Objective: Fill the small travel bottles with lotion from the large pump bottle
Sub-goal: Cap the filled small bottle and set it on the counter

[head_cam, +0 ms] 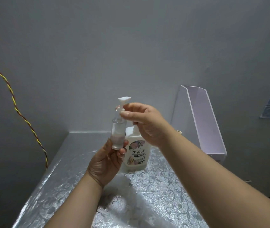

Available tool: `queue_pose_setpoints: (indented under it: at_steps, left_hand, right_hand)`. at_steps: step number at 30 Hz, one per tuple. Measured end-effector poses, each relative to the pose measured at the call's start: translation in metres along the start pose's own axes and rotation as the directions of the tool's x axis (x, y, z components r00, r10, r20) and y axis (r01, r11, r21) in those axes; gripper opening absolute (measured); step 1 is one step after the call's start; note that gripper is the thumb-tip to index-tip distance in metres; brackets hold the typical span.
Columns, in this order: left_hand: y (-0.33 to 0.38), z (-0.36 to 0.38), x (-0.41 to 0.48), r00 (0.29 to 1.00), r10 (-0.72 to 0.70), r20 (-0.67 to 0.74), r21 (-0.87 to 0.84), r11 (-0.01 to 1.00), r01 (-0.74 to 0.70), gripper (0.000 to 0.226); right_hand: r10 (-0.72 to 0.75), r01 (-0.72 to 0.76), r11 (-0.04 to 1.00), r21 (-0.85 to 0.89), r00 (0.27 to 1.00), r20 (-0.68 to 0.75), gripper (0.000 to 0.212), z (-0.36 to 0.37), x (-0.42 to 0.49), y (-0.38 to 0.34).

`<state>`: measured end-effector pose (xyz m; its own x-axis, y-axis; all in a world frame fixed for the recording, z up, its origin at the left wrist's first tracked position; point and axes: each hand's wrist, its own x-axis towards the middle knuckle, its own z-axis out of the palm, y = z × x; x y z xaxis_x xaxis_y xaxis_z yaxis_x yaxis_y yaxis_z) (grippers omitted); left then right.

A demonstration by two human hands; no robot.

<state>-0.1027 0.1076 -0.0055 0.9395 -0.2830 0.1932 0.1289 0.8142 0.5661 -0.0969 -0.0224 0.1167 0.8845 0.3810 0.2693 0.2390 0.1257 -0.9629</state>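
Observation:
My left hand (pixel 105 159) holds a small clear travel bottle (pixel 118 134) upright by its base, above the table. A little pale liquid sits in its lower part. My right hand (pixel 145 121) pinches the bottle's white pump cap (pixel 123 104) at the collar, thumb and fingers curled round it. The large white pump bottle (pixel 136 156) with a floral label stands on the table right behind the small one; its pump top is hidden by my right hand.
The table (pixel 155 191) has a shiny silver cover with a floral pattern. A tall white open box (pixel 203 119) leans at the back right against the grey wall. A twisted yellow-red cord (pixel 15 109) hangs down the wall at left.

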Motion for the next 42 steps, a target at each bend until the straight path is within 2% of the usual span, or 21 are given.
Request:
queue_pose_setpoints:
  at_steps: [3, 5, 7, 10, 12, 16, 18, 23, 27, 30, 32, 34, 36, 38, 42]
  left_hand:
    - [0.000, 0.000, 0.000, 1.000, -0.013, -0.009, -0.018, 1.000, 0.012, 0.073]
    - [-0.001, 0.001, -0.001, 1.000, -0.016, -0.004, -0.021, 1.000, 0.016, 0.074]
    - [0.000, 0.001, -0.002, 1.000, -0.023, -0.001, -0.013, 1.000, 0.023, 0.074]
    - [-0.001, 0.003, -0.002, 0.999, -0.041, 0.014, 0.000, 0.999, 0.041, 0.072]
    - [-0.001, 0.003, -0.002, 0.999, -0.053, 0.011, 0.026, 0.998, 0.053, 0.073]
    - [-0.001, 0.000, -0.004, 0.988, -0.123, 0.093, -0.012, 0.992, 0.125, 0.068]
    - [-0.001, -0.002, -0.004, 0.985, -0.133, 0.113, -0.030, 0.990, 0.137, 0.067]
    - [-0.005, 0.002, -0.001, 0.997, -0.068, 0.038, 0.080, 0.995, 0.065, 0.070]
    - [-0.010, 0.002, 0.000, 0.996, -0.079, 0.042, 0.155, 0.985, 0.072, 0.071]
    - [-0.014, 0.005, 0.000, 0.997, -0.075, 0.026, 0.317, 0.946, 0.063, 0.070]
    - [-0.018, 0.007, -0.001, 0.996, -0.081, 0.042, 0.466, 0.883, 0.053, 0.074]
    - [-0.021, 0.006, -0.002, 0.996, -0.084, 0.038, 0.536, 0.843, 0.051, 0.077]
    - [-0.021, 0.003, -0.003, 0.997, -0.061, 0.043, 0.600, 0.800, 0.023, 0.071]
    - [-0.021, 0.001, -0.003, 0.999, -0.025, 0.047, 0.671, 0.742, -0.013, 0.066]
    - [-0.022, -0.002, -0.002, 0.998, -0.019, 0.060, 0.777, 0.629, -0.035, 0.064]
  right_hand:
    - [-0.044, 0.044, 0.999, -0.011, 0.996, -0.072, 0.024, 0.001, 0.001, 0.002]
    - [0.004, -0.004, 0.999, -0.038, 1.000, -0.004, 0.016, 0.001, 0.000, 0.004]
    - [0.053, -0.052, 0.998, -0.023, 0.998, 0.042, 0.024, 0.000, -0.001, 0.004]
    - [0.031, -0.030, 0.999, 0.027, 0.999, -0.017, 0.010, 0.001, -0.001, 0.003]
    - [0.017, -0.017, 1.000, -0.017, 0.999, -0.035, 0.015, 0.003, -0.002, 0.003]
    - [0.032, -0.030, 0.999, -0.027, 0.997, 0.074, 0.009, -0.001, -0.008, -0.002]
    - [0.018, -0.015, 0.999, -0.048, 0.998, 0.068, 0.008, -0.002, -0.010, -0.002]
    - [-0.035, 0.024, 0.992, -0.126, 0.996, -0.087, 0.007, -0.005, -0.010, 0.008]
    - [-0.041, 0.024, 0.990, -0.140, 0.991, -0.123, 0.006, -0.013, -0.019, 0.011]
    - [-0.025, -0.002, 0.988, -0.152, 0.984, -0.175, 0.001, -0.023, -0.027, 0.007]
    - [-0.033, -0.003, 0.989, -0.147, 0.971, -0.237, 0.003, -0.033, -0.033, 0.004]
    - [-0.026, -0.024, 0.989, -0.148, 0.943, -0.331, 0.002, -0.048, -0.039, 0.001]
    - [-0.017, -0.082, 0.976, -0.200, 0.894, -0.448, 0.023, -0.066, -0.041, 0.002]
    - [-0.030, -0.145, 0.950, -0.277, 0.840, -0.542, 0.035, -0.084, -0.041, 0.010]
    - [-0.046, -0.330, 0.840, -0.431, 0.748, -0.662, 0.024, -0.110, -0.043, 0.033]
